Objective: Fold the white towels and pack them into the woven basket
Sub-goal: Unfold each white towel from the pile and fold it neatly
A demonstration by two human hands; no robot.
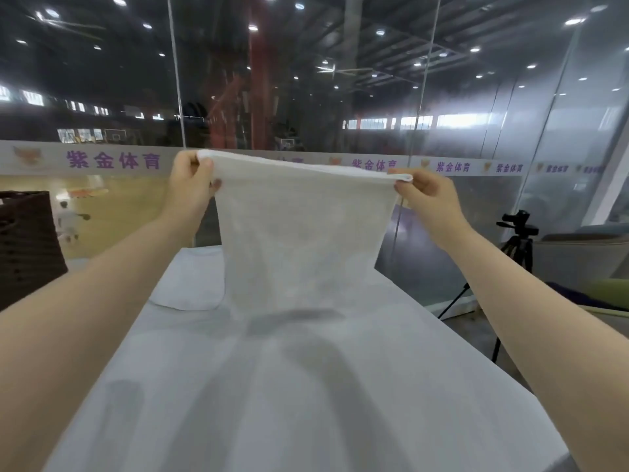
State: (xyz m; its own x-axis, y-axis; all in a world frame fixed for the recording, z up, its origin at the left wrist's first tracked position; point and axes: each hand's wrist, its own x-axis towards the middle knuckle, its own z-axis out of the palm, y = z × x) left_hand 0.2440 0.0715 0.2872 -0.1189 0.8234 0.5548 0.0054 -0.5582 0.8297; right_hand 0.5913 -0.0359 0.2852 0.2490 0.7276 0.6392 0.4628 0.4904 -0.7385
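So the white-covered table [306, 403] right in front of me is my folding surface, which is why I've got the towel [299, 240] hanging over it, bottom edge just about brushing the cloth. Holding it by the top corners lets it drop flat and square. My left hand [190, 185] pinches one corner, my right hand [429, 199] the other, fingers clamped tight on the hem. Another towel [190, 284] lies further back on the left, and the woven basket [27, 247] waits far left.
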